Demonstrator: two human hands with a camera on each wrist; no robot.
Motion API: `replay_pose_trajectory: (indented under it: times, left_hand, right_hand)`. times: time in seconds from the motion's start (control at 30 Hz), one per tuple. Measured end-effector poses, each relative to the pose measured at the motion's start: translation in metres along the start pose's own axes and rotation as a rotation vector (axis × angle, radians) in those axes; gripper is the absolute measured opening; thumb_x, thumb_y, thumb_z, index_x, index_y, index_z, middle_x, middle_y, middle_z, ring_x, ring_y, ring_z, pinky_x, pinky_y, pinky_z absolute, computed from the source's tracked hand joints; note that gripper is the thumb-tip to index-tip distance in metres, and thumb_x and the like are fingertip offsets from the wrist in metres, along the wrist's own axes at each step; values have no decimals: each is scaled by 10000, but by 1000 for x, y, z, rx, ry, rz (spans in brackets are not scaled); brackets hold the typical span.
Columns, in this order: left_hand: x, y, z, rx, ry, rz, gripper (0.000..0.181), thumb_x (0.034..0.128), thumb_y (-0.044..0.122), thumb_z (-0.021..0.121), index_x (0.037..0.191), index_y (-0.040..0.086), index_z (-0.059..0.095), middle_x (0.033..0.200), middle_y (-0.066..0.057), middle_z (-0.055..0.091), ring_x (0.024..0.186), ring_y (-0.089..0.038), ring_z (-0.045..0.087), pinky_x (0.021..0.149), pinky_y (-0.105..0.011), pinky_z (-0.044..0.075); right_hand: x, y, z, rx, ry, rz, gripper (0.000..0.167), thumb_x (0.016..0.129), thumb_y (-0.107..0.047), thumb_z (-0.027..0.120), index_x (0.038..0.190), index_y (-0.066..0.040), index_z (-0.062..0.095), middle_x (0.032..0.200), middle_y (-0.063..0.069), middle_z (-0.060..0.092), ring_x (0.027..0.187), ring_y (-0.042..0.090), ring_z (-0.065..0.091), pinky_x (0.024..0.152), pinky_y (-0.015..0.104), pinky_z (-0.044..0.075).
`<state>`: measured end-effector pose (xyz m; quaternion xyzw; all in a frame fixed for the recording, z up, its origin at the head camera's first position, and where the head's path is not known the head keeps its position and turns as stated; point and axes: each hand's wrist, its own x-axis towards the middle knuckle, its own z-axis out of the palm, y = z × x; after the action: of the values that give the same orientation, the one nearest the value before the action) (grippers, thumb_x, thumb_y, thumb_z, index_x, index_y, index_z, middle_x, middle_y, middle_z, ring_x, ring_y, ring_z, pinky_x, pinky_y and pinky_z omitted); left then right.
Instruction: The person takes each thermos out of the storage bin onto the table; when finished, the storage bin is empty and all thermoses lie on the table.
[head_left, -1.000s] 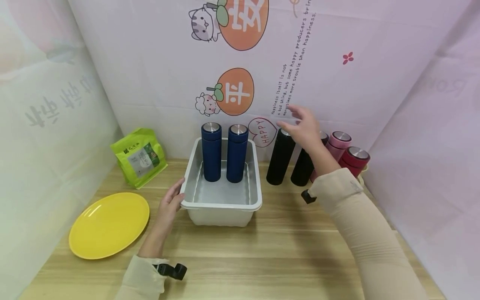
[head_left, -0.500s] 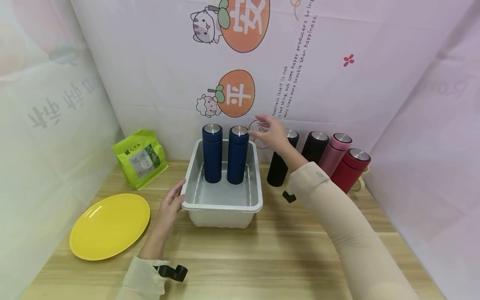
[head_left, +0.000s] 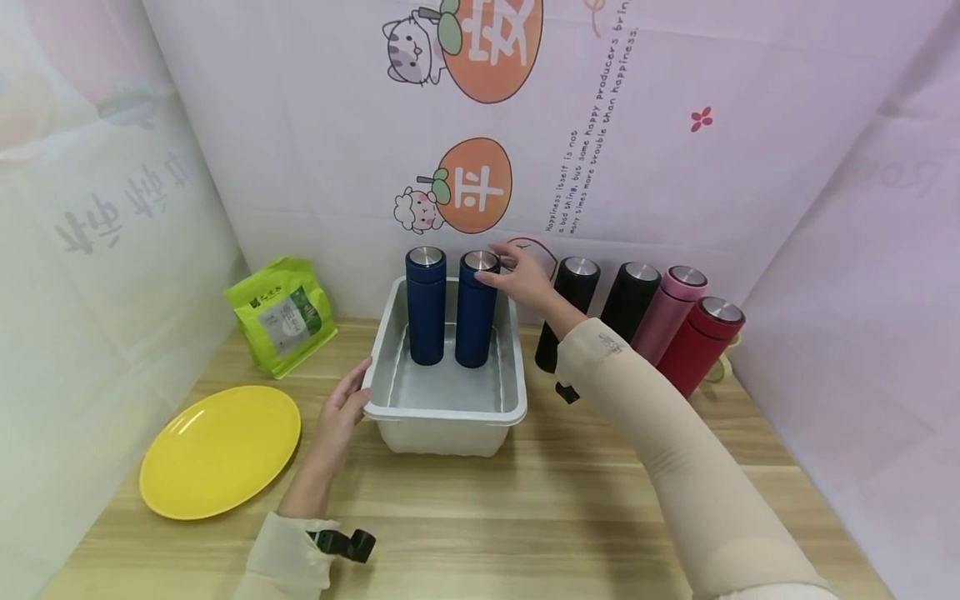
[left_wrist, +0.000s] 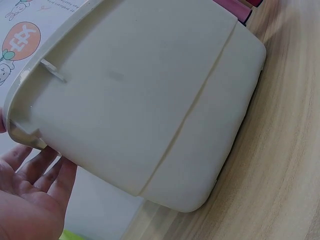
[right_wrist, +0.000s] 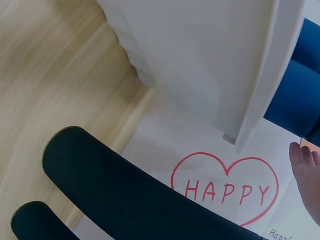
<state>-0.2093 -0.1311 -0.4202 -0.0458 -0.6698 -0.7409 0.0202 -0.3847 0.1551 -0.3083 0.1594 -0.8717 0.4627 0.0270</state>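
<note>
Two blue bottles [head_left: 427, 317] [head_left: 474, 321] stand upright inside a grey-white bin [head_left: 442, 414]. My left hand [head_left: 339, 417] grips the bin's left rim; in the left wrist view this hand [left_wrist: 37, 192] has several fingers under the rim of the bin [left_wrist: 130, 95]. At the lid of the right blue bottle is my right hand [head_left: 525, 279], thumb in front and fingers behind, curled round its top. The right wrist view catches only part of the hand [right_wrist: 309, 180] beside the blue bottle [right_wrist: 295, 97].
Right of the bin stand two black bottles [head_left: 577, 287] [head_left: 630, 304], a pink bottle [head_left: 663, 321] and a red bottle [head_left: 701, 350], with a yellowish object [head_left: 720, 369] behind. A green bag [head_left: 281, 317] and yellow plate [head_left: 220, 452] are on the left.
My right hand has moved left from above the black bottles to the right blue bottle's lid, its fingers now round it. The left hand stays on the bin's rim.
</note>
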Motion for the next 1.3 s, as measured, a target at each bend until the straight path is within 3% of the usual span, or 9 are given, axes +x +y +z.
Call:
replay_pose_trajectory:
  times: [0.23,0.6,1.03,1.13,1.3]
  left_hand:
    - [1,-2,0,-3,8,18,496,1012,49,390,1496,-23,313,1566,-178,240,1401,-287,265,1093,-460,300]
    - [2,-2,-1,-9,12,17,496,1013,49,391,1498,-20,312,1569,-175,232,1409,-290,251,1096,-458,292]
    - [0,-2,0,2,3,9,495,1025,83,404,1506,8,315,1574,-152,233,1416,-274,244,1103,-459,286]
    - [0,-2,0,1,7,15,497,1022,80,402,1506,6,314,1570,-154,246,1406,-275,264,1088,-411,325]
    - [0,-2,0,-8,12,30,501,1013,58,396,1502,-12,308,1563,-165,258,1389,-271,286,980,-233,400]
  right_hand:
    - [0,0,6,-27,-19,-2,645,877,-333,742,1438,-162,476,1454,58,440,1331,305,402,1028,483,399]
    - [2,7,12,20,4,23,645,866,-337,752,1438,-206,484,1459,39,437,1295,292,426,1007,464,425]
    - [-5,3,8,25,28,-2,631,854,-319,768,1417,-182,519,1416,49,482,1258,272,464,1000,435,436]
    - [-6,-2,5,44,38,6,639,852,-327,768,1420,-176,516,1417,50,479,1254,260,471,988,427,449]
    - [-8,-11,-6,80,68,-14,649,856,-313,765,1425,-135,509,1391,42,495,1217,240,491,949,392,475]
